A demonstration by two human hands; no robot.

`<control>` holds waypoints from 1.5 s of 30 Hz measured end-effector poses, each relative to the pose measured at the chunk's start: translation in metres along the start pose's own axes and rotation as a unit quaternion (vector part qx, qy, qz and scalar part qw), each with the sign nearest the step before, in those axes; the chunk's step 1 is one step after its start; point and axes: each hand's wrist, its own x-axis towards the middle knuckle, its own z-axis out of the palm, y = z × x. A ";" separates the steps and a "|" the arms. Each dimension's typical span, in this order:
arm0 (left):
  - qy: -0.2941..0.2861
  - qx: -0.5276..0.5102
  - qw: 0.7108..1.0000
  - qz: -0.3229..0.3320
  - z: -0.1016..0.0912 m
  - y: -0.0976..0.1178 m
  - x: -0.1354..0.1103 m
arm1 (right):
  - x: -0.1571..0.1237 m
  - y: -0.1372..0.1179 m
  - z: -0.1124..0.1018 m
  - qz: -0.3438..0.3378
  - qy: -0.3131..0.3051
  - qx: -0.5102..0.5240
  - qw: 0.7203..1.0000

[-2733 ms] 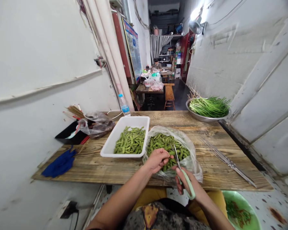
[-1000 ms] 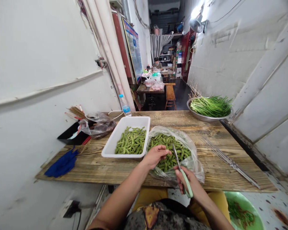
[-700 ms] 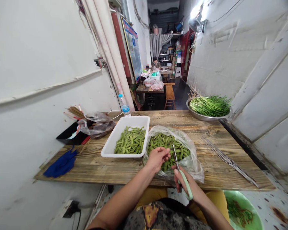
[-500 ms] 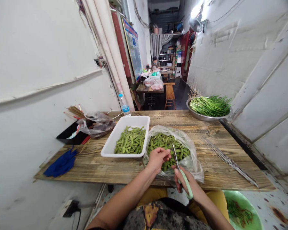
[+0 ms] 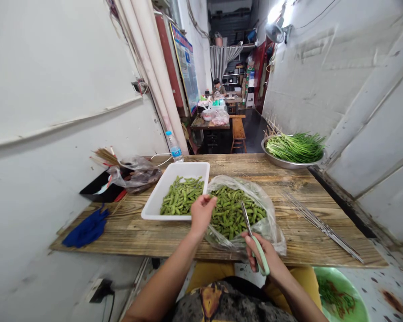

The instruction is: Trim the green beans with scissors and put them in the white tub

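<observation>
Scissors (image 5: 247, 220) with pale green handles sit in my right hand (image 5: 271, 254), my fingers wrapped around the grips, the metal blades pointing away from me over a clear plastic bag (image 5: 271, 223). That bag lies open on the wooden table (image 5: 298, 188), heaped with green pods (image 5: 233, 210). My left hand (image 5: 200, 215) is over the near right corner of a white tray (image 5: 158, 192), where tray and bag come together. Its thumb and fingers are drawn in close to each other, but I cannot tell whether a pod is caught between the tips. The tray stands just beside the bag, on its left, with more pods spread loosely across its bottom.

Behind the tray, a water bottle (image 5: 174, 147) with a blue cap stands near the table's far edge. Off to my left lies a crumpled blue cloth (image 5: 86, 228). On my right, thin metal rods (image 5: 322, 227) lie slantwise, and a metal bowl (image 5: 280, 164) of long green stalks (image 5: 295, 147) sits at the far corner. Deeper in the room, beyond a wooden bench (image 5: 238, 128), I see another person (image 5: 219, 88).
</observation>
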 end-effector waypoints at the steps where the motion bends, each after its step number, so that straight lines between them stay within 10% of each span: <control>1: 0.024 0.087 0.994 0.067 -0.009 0.003 0.009 | 0.000 0.000 0.000 -0.004 -0.001 -0.004 1.000; 6: -0.035 0.396 0.889 0.226 -0.016 0.007 0.027 | -0.002 -0.003 0.001 -0.022 -0.007 -0.024 0.999; 9: -0.180 0.424 0.854 0.242 0.009 -0.003 0.025 | -0.004 -0.005 0.003 -0.021 -0.010 -0.038 0.999; 16: -0.244 0.515 0.796 0.203 0.038 -0.010 0.033 | -0.005 0.003 -0.002 -0.014 -0.001 -0.054 0.998; 29: -0.273 0.207 0.938 0.040 0.011 -0.005 0.015 | -0.001 -0.003 0.000 -0.017 -0.039 -0.080 0.996; 39: -0.333 0.130 0.934 0.005 0.016 0.004 -0.006 | 0.002 -0.001 -0.001 -0.023 -0.032 -0.053 0.998; 45: -0.304 -0.108 0.925 -0.203 0.020 0.002 -0.007 | 0.003 0.004 -0.002 -0.020 -0.018 -0.030 0.999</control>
